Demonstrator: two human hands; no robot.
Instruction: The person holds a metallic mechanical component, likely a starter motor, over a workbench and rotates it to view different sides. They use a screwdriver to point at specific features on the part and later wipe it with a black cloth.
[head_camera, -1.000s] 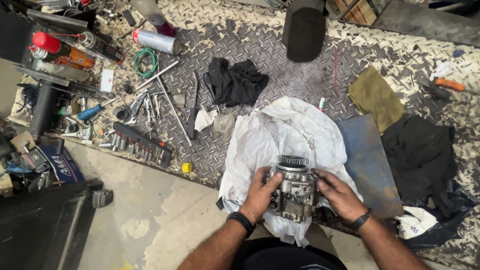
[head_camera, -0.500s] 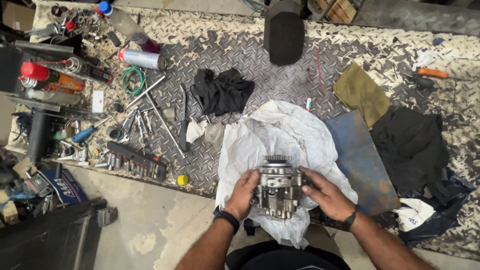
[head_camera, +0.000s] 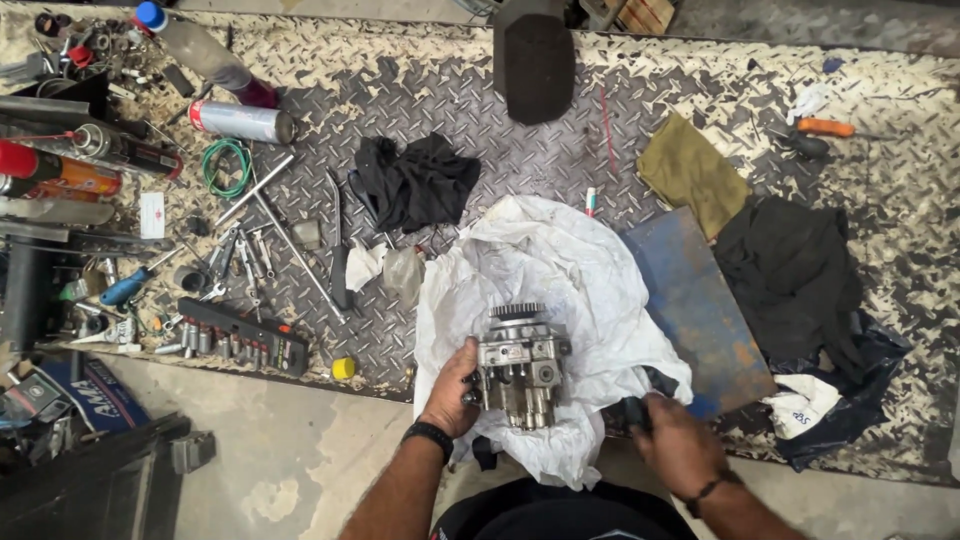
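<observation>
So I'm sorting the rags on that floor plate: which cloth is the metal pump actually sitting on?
The big white cloth. The pump, steadied by the left hand, rests on it; the black rag and olive cloth lie apart.

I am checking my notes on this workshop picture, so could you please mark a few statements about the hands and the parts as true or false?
1. The left hand grips the grey metal pump body with a gear on top. True.
2. The right hand also rests on the pump. False: it is off to the side, on a small dark object at the edge of the white crumpled sheet.
3. The pump sits over the white sheet. True.
4. The small yellow cap lies on the blue metal plate. False: it lies on the checker-plate floor, left of the sheet.
</observation>
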